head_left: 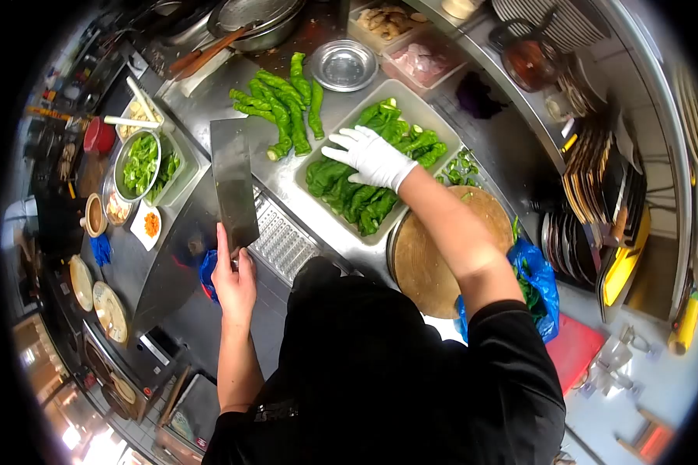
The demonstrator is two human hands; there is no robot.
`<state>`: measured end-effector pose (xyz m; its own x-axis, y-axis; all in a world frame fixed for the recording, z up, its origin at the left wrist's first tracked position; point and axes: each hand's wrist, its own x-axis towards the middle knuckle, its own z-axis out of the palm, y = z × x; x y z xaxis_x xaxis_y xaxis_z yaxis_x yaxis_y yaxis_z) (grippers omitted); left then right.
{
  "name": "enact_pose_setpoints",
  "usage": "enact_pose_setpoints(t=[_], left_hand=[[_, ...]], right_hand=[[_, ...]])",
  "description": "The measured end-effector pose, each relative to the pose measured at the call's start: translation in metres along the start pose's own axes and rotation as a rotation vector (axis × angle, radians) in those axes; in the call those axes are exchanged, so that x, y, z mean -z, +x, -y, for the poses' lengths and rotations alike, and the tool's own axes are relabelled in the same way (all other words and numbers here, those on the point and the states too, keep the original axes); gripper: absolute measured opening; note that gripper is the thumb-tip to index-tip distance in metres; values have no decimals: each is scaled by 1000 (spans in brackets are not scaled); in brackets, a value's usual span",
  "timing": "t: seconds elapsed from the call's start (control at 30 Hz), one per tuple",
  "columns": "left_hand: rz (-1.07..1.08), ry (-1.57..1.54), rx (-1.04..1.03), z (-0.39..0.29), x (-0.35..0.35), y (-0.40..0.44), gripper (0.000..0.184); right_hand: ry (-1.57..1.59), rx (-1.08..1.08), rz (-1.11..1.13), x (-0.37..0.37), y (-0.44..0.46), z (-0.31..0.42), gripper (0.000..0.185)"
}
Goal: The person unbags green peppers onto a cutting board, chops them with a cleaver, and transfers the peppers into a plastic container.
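Observation:
My left hand (235, 279) is bare and closed round the handle of a wide-bladed cleaver (234, 182), whose blade points away from me over the steel counter. My right hand (368, 157), in a white glove, lies with its fingers spread on the leafy greens (349, 194) in a rectangular tray (444, 164). Long green peppers (287, 108) lie on the counter to the left of the tray, beside a round metal dish (344, 65). Below my right forearm is a round wooden chopping block (426, 267).
A bowl of chopped greens (137, 164) and a small dish of orange bits (152, 225) stand on the left. Tubs of pale food (417, 62) are at the back. On the right are a blue bag (547, 287) and a rack with stacked plates (589, 182).

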<state>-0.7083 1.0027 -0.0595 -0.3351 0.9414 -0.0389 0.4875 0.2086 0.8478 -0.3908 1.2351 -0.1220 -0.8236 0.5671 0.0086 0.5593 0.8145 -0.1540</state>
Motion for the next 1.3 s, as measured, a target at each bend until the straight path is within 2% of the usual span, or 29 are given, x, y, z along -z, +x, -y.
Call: enact_pose_setpoints(t=[0.03, 0.07, 0.17, 0.33, 0.43, 0.57, 0.67, 0.77, 0.8, 0.87, 0.9, 0.93, 0.97, 1.03, 1.1, 1.13, 1.17, 1.2, 1.3], left_hand=[[-20, 29, -40, 6, 1, -1, 72], [-35, 60, -81, 9, 2, -2, 72], [-42, 2, 23, 3, -1, -1, 71], [30, -43, 56, -9, -11, 8, 71], [81, -37, -2, -20, -23, 13, 72], [165, -16, -56, -41, -38, 15, 74], [289, 21, -166, -45, -62, 11, 74], [531, -12, -131, -64, -95, -6, 74], [625, 9, -181, -63, -108, -10, 76], [812, 54, -319, -51, -139, -15, 76], [914, 66, -410, -46, -154, -16, 74], [997, 59, -512, -53, -168, -20, 74], [1079, 50, -614, -60, -184, -23, 73], [1263, 156, -552, -78, -207, -23, 71], [1344, 151, -629, -79, -232, -15, 69], [1349, 273, -465, -93, -236, -13, 70], [1348, 306, -401, -95, -243, -7, 72], [1314, 270, -378, -90, -250, 2, 73], [1052, 177, -706, -91, -259, 9, 76]], right_hand=[[11, -20, 11, -7, 5, 4, 72], [-23, -20, 131, -13, 6, 6, 62], [-131, -113, 159, -40, 5, 14, 54], [-65, -135, -32, -74, -8, 17, 66], [9, -193, -117, -63, -2, 25, 60], [51, -311, -441, -13, -28, 66, 54], [211, -510, -623, 24, -97, 102, 54], [211, -805, -753, 38, -197, 130, 40], [147, -858, -814, 48, -233, 138, 32], [58, -1153, -910, 20, -307, 155, 23], [-43, -1292, -807, 13, -346, 163, 21], [-34, -1446, -854, 10, -375, 176, 19], [-101, -1537, -768, 8, -405, 185, 19], [-70, -1748, -462, -27, -464, 210, 17], [107, -1877, -372, -47, -502, 241, 26], [206, -1931, -227, -53, -515, 255, 28], [309, -1973, -78, -60, -528, 269, 32], [308, -1995, -117, -67, -536, 283, 32], [255, -2065, -175, -70, -539, 302, 30]])
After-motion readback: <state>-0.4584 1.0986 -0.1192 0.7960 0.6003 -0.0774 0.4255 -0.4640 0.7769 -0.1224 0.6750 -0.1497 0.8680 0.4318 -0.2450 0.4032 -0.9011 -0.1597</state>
